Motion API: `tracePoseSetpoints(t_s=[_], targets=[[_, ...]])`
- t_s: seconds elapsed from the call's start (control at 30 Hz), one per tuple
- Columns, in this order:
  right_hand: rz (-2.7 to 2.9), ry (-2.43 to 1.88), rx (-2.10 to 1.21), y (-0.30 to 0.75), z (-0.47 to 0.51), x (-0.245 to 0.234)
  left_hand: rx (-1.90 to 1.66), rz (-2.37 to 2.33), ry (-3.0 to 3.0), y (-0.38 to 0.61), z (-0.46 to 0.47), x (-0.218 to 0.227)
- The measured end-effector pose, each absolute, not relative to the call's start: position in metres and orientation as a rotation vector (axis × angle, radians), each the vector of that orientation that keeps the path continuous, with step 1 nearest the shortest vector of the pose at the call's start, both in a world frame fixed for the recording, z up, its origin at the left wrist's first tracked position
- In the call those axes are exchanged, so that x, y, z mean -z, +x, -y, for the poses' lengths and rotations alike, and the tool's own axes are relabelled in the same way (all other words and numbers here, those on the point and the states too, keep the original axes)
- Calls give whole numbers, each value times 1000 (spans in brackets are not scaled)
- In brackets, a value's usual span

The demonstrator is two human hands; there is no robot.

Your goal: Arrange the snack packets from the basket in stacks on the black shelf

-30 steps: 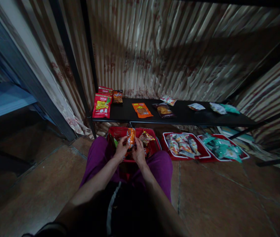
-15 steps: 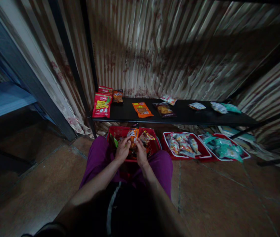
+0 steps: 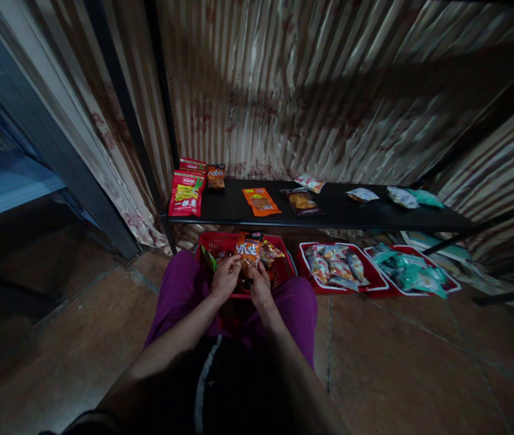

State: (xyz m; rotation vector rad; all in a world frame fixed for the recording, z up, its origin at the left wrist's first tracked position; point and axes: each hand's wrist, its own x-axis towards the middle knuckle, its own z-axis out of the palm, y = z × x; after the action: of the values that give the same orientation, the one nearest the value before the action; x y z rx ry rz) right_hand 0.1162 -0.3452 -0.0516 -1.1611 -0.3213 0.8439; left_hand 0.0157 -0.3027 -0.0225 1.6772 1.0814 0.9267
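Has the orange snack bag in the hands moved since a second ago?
Yes, the orange snack bag has shifted slightly right against the black shelf, and turned so more of its front shows.

Curtain (image 3: 257,109): you get dim light, a broad shadow darkening its right side.
Floor (image 3: 388,362): murky around you, with a faint paler patch at lower left.
Held packet (image 3: 248,246): fine print too soft to read.
Frame edges: stretched, darkest at right.

Two hands (image 3: 226,278), one held packet (image 3: 248,249), three red baskets (image 3: 217,240), one black shelf (image 3: 342,212) bearing two visible red packets (image 3: 186,194), one black-and-orange packet (image 3: 215,177), one orange packet (image 3: 261,203), one brown packet (image 3: 301,202), three whitish packets (image 3: 362,195), one green packet (image 3: 426,199)
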Motion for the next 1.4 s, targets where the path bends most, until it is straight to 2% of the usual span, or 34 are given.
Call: tracePoseSetpoints(t_s=[0.2, 0.37, 0.7, 1.4], targets=[[206, -1230, -916, 118, 347, 40, -870, -1290, 1664, 14, 292, 32], [230, -1240, -969, 119, 346, 37, -775, -1253, 1492, 15, 290, 42], [263, -1240, -1017, 125, 321, 37, -920, -1139, 1247, 18, 266, 44], [626, -1146, -902, 161, 151, 4, -1306, -1265, 1309, 62, 121, 14]])
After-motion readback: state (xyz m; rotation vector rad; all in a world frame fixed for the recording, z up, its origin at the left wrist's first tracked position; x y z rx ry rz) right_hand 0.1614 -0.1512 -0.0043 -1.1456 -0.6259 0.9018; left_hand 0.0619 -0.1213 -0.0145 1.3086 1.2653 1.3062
